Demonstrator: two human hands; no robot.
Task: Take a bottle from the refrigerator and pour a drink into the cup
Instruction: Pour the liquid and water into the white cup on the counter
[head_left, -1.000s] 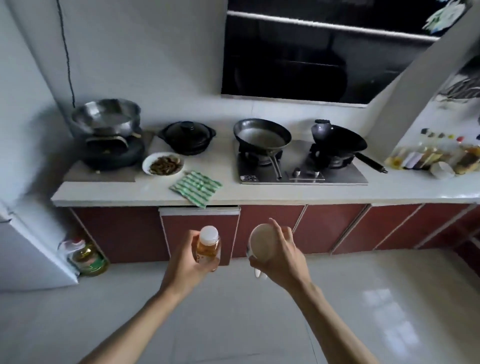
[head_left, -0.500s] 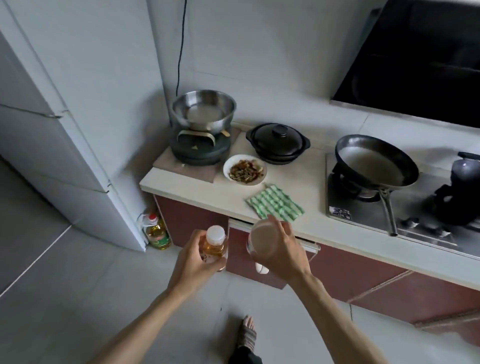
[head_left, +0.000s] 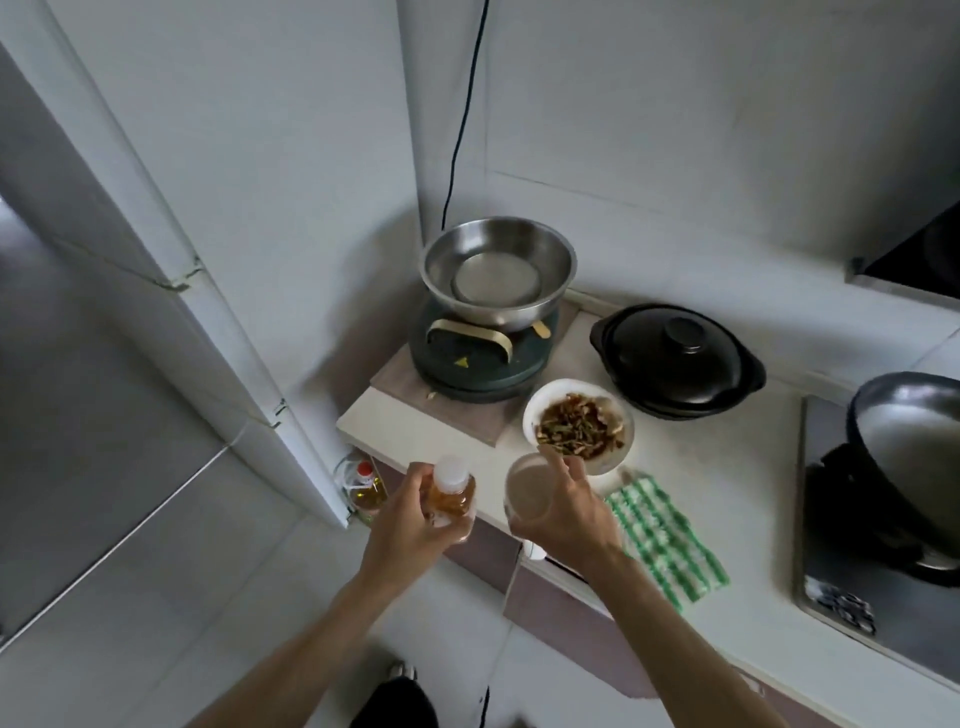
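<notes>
My left hand (head_left: 408, 530) grips a small bottle (head_left: 451, 491) of amber drink with a white cap on, held upright just off the counter's front left corner. My right hand (head_left: 569, 512) holds a white cup (head_left: 527, 491) with its mouth turned toward me, a pale liquid visible inside. Bottle and cup are side by side, a short gap between them. The white refrigerator (head_left: 171, 291) stands to the left with its doors shut.
On the white counter (head_left: 727, 467) sit a steel bowl (head_left: 497, 273) on a dark cooker, a black lidded pot (head_left: 678, 358), a plate of food (head_left: 579, 426), a green striped cloth (head_left: 667, 540) and a stove with a pan (head_left: 909, 457). An oil bottle (head_left: 366, 488) stands on the floor.
The view has swung left and closer to the counter's left end. Both hands still hold bottle and cup, now over the counter's corner near the plate.
</notes>
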